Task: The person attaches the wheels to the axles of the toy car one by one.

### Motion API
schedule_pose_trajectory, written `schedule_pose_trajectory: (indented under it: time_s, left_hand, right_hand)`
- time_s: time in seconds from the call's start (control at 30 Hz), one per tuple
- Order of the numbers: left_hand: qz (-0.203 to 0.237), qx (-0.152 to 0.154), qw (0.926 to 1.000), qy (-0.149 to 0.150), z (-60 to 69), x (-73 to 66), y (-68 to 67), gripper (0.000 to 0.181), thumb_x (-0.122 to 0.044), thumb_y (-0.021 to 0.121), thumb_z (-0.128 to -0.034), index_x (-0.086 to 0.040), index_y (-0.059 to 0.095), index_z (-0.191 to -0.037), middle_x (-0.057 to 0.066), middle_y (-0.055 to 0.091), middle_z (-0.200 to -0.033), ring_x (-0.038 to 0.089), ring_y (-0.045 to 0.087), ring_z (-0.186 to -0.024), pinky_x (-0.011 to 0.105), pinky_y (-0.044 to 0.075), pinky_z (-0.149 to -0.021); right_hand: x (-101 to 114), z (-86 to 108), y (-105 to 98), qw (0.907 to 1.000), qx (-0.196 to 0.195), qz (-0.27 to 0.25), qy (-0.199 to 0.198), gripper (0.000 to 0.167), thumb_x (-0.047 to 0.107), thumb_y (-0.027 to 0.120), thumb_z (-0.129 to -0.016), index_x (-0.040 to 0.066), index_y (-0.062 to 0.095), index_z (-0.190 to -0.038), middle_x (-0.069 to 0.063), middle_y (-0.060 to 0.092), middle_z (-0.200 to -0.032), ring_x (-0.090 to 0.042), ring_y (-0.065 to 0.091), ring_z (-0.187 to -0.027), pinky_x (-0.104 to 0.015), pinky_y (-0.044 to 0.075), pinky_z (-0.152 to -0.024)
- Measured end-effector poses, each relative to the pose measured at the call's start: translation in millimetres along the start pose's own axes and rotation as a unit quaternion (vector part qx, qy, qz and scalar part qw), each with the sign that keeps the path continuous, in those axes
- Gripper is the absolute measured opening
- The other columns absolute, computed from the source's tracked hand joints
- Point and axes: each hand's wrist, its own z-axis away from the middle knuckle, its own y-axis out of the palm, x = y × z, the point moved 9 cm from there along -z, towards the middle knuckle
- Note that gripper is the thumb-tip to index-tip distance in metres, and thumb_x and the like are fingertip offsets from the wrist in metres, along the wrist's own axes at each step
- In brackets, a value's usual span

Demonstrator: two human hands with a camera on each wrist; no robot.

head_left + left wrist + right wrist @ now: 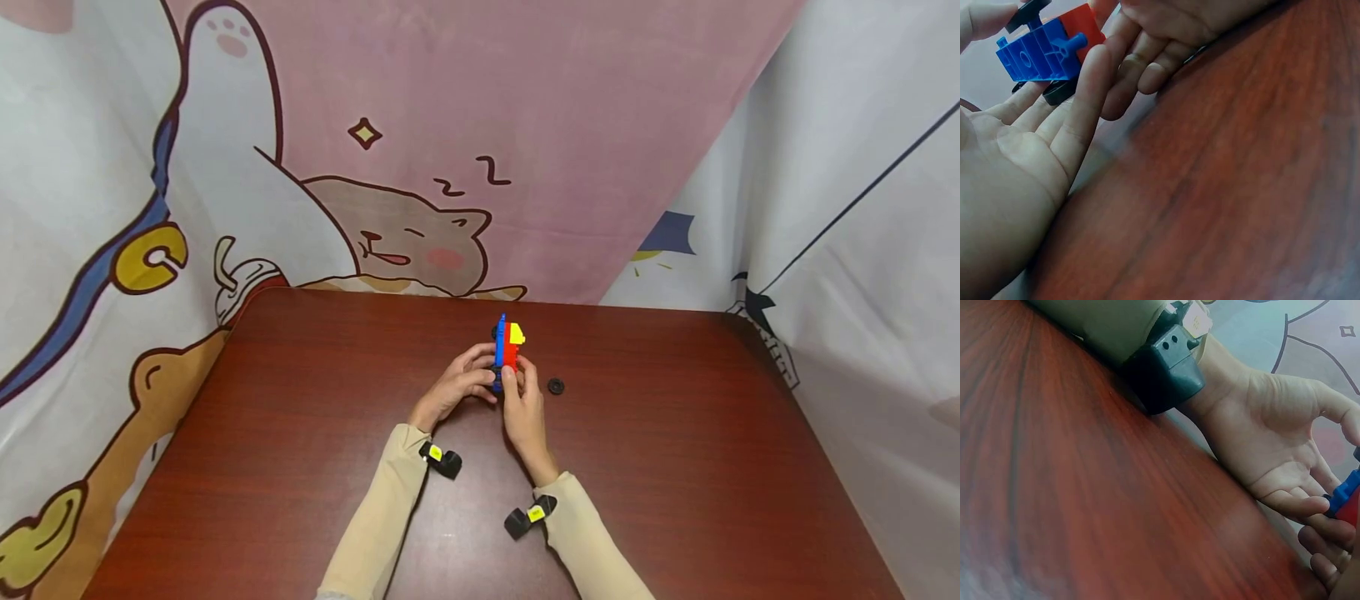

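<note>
A small toy car (510,346) of blue, red and yellow building blocks is held above the table, tipped on end. My left hand (459,383) holds it from the left, thumb against a black wheel (1025,15) and fingers beneath another wheel (1060,92). The blue underside (1041,53) faces the left wrist camera, with a bare axle peg (1076,42) sticking out. With thumb and fingers, my right hand (525,417) grips the red end. In the right wrist view, only a corner of the toy car (1346,499) shows beyond the left hand (1272,431).
A loose black wheel (556,386) lies on the brown table (675,450), just right of the right hand. Cartoon-print cloth (562,125) hangs behind the table's far edge and along its sides. Both wrists carry black camera units.
</note>
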Motion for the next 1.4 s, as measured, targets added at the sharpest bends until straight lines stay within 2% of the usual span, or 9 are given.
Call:
schedule_pose_trajectory:
  time_s: [0.13, 0.27, 0.5, 0.73, 1.17, 1.4]
  left_hand:
    - [0.002, 0.000, 1.0000, 0.000, 0.0, -1.2, 0.0, 0.060, -0.007, 0.057, -0.0911, 0.000, 0.036, -0.147, 0.018, 0.055, -0.132, 0.014, 0.066, -0.090, 0.032, 0.060, -0.070]
    - [0.000, 0.002, 1.0000, -0.003, 0.8, -2.5, 1.0, 0.061, -0.008, 0.058, -0.0911, 0.000, 0.036, -0.147, 0.019, 0.054, -0.133, 0.013, 0.066, -0.090, 0.033, 0.060, -0.072]
    - [-0.005, 0.004, 1.0000, -0.003, 1.7, -2.8, 1.9, 0.062, -0.010, 0.058, -0.0906, 0.000, 0.035, -0.148, 0.022, 0.053, -0.136, 0.014, 0.067, -0.091, 0.033, 0.060, -0.071]
    - [-0.018, -0.007, 0.9998, -0.007, 0.6, 0.7, 0.0, 0.056, -0.007, 0.055, -0.0937, -0.003, 0.038, -0.148, 0.022, 0.054, -0.136, 0.014, 0.066, -0.093, 0.032, 0.060, -0.069]
    - [-0.033, -0.025, 0.9991, 0.001, -2.2, -0.7, -2.4, 0.057, 0.000, 0.058, -0.0938, 0.001, 0.038, -0.147, 0.030, 0.050, -0.140, 0.012, 0.066, -0.092, 0.029, 0.060, -0.067]
    - [-0.027, -0.021, 0.9994, -0.008, -0.6, 0.8, -1.3, 0.055, -0.002, 0.055, -0.0970, 0.000, 0.038, -0.148, 0.029, 0.049, -0.141, 0.013, 0.067, -0.091, 0.032, 0.060, -0.069]
  right_hand:
    - [-1, -1.4, 1, 1.0000, 0.008, -0.001, 0.004, 0.046, 0.032, 0.047, -0.106, 0.010, 0.042, -0.146, -0.014, 0.069, -0.125, -0.027, 0.066, -0.105, -0.035, 0.052, -0.087]
    - [0, -1.5, 2, 0.9998, 0.018, 0.001, 0.011, 0.046, 0.027, 0.045, -0.107, 0.004, 0.039, -0.147, -0.019, 0.067, -0.125, -0.031, 0.065, -0.106, -0.035, 0.051, -0.087]
    - [38, 7.9, -3, 0.9996, 0.028, 0.006, -0.001, 0.043, 0.021, 0.045, -0.107, -0.004, 0.040, -0.142, -0.022, 0.068, -0.121, -0.029, 0.065, -0.103, -0.030, 0.051, -0.084]
    - [38, 8.6, -3, 0.9994, 0.034, -0.008, 0.002, 0.044, 0.022, 0.044, -0.108, -0.005, 0.039, -0.143, -0.023, 0.066, -0.124, -0.030, 0.064, -0.108, -0.029, 0.050, -0.089]
    - [41, 5.5, -1, 0.9984, 0.046, -0.032, -0.001, 0.044, 0.019, 0.044, -0.107, -0.008, 0.037, -0.143, -0.026, 0.065, -0.120, -0.032, 0.063, -0.104, -0.020, 0.048, -0.081]
    - [39, 6.5, -3, 0.9980, 0.036, -0.052, 0.008, 0.043, 0.019, 0.045, -0.107, -0.007, 0.039, -0.141, -0.025, 0.066, -0.120, -0.023, 0.062, -0.102, -0.025, 0.051, -0.083]
